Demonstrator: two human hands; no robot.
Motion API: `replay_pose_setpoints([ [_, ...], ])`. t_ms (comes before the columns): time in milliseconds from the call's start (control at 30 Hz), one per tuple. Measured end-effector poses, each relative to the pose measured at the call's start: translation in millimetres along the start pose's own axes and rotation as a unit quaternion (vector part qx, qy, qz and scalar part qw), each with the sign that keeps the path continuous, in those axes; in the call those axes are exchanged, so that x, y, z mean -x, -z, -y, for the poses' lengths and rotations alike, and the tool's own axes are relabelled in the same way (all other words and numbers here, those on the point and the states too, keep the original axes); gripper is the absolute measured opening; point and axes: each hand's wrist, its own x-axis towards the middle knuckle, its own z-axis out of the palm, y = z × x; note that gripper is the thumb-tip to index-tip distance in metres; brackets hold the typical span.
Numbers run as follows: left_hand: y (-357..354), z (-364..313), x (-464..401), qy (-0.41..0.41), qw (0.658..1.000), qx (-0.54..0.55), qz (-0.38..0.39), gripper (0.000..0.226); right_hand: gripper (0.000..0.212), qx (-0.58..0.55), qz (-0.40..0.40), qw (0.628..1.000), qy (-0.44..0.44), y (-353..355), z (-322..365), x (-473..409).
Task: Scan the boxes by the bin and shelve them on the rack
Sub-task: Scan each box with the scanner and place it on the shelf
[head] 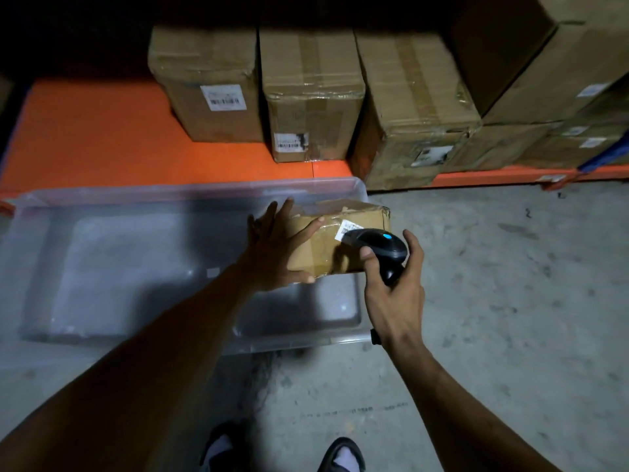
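A small taped cardboard box (326, 247) with a white barcode label (345, 229) sits over the right end of a clear plastic bin (102, 267). My left hand (279, 247) grips the box's left side, thumb under its near edge. My right hand (394, 284) holds a black barcode scanner (377, 245) with a blue button, its nose almost touching the label. The orange rack shelf (102, 137) lies just behind the bin.
Several brown cartons stand on the shelf: one (207, 83) at the back, one (313, 97) beside it, a larger one (412, 110) to the right, more stacked at far right (544, 63). Bare concrete floor (510, 301) spreads right. My feet (282, 451) are below.
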Motion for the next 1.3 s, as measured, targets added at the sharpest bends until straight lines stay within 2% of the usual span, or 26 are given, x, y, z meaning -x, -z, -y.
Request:
replay_pose_setpoints([
  [200,20.4,8.4,-20.2,-0.002,0.998,-0.064,0.023,0.114,0.053,-0.001,0.009,1.0,0.006,-5.4,12.4,5.1],
  [300,26.7,12.8,-23.5,-0.007,0.998,-0.063,0.018,0.114,0.051,0.009,-0.016,1.0,0.021,-9.6,17.3,0.5],
  [667,23.3,15.4,-21.8,-0.02,0.997,-0.073,-0.011,0.114,0.049,0.03,-0.028,0.999,0.027,-22.7,17.3,-14.2],
  [1000,25.7,15.3,-25.5,-0.014,0.996,-0.088,-0.017,0.114,0.053,0.022,-0.003,0.999,0.045,-28.1,17.2,-17.5],
  [1067,25.9,10.6,-22.8,-0.011,0.995,-0.088,-0.039,0.113,0.053,0.022,-0.011,0.998,0.051,-28.9,17.4,-16.5],
  [1167,28.2,7.0,-18.5,-0.036,0.988,-0.12,-0.091,0.105,0.053,0.014,-0.025,0.998,0.055,-31.5,17.1,-15.1],
  [1300,23.6,7.5,-18.9,-0.055,0.978,-0.126,-0.159,0.075,0.059,0.0,-0.026,0.997,0.078,-38.2,13.0,-18.4],
])
